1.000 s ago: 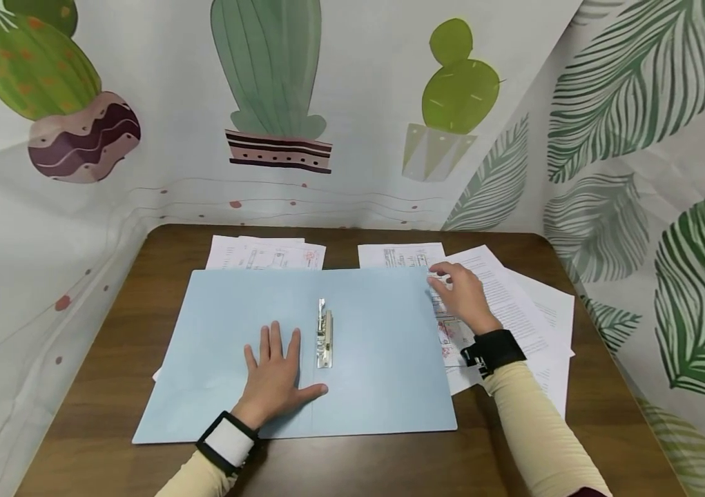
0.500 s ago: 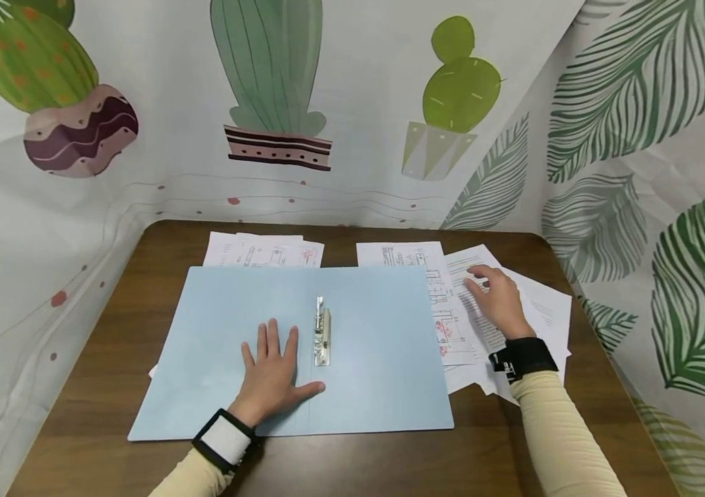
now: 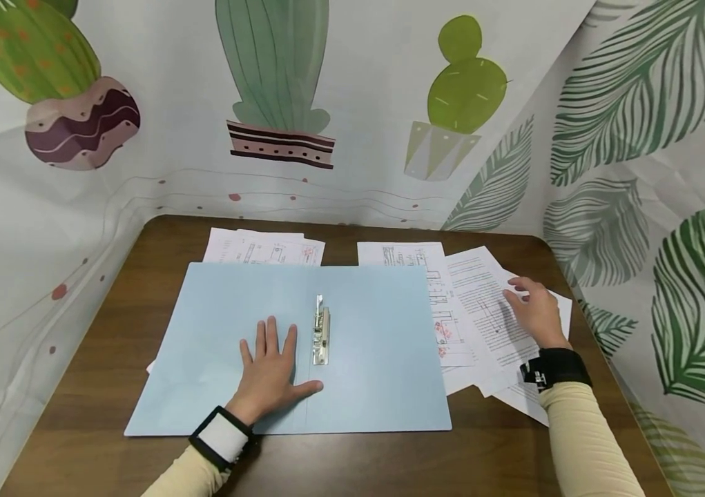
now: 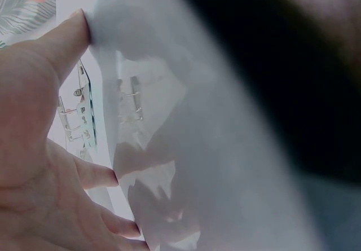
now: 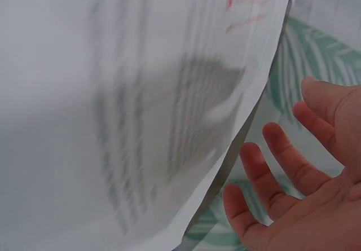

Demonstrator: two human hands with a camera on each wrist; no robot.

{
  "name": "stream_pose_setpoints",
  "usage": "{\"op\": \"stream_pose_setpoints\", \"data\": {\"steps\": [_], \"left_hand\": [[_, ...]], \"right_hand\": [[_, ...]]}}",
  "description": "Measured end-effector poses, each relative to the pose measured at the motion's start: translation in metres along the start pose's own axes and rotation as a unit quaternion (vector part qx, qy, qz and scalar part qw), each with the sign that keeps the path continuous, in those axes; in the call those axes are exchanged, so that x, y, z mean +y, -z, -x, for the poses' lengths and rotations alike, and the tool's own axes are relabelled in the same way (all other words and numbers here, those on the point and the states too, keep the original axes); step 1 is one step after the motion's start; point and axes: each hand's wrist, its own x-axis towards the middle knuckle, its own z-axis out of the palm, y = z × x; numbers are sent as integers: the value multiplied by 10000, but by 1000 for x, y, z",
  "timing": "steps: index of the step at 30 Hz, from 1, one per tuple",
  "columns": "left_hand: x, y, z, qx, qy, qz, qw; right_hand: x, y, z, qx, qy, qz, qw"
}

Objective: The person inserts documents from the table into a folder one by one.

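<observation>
We are resting our right hand point(image 3: 535, 310), fingers relaxed, on the fanned printed sheets point(image 3: 483, 310) right of centre; our left hand point(image 3: 271, 366) is pressing flat on the open blue folder point(image 3: 377, 345), just left of its metal clip point(image 3: 321, 331).

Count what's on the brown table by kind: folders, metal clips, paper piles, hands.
Open light-blue paper folder: 1
Silver metal binder clip on the folder's spine: 1
Piles of white printed paper sheets: 2, one behind the folder, one fanned at right
Hands: 2, left flat on the folder, right on the sheets
Total: 6
</observation>
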Motion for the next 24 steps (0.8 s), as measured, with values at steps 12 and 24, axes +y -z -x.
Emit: {"op": "stream_pose_setpoints", "data": {"steps": [12,24], "left_hand": [[1,1,1,-55,24,7,10000],[1,0,1,-13,17,18,10000]], "right_hand": [[30,17,3,-193,-246,98,9995],[35,16,-2,-788,-886,458,9919]]}}
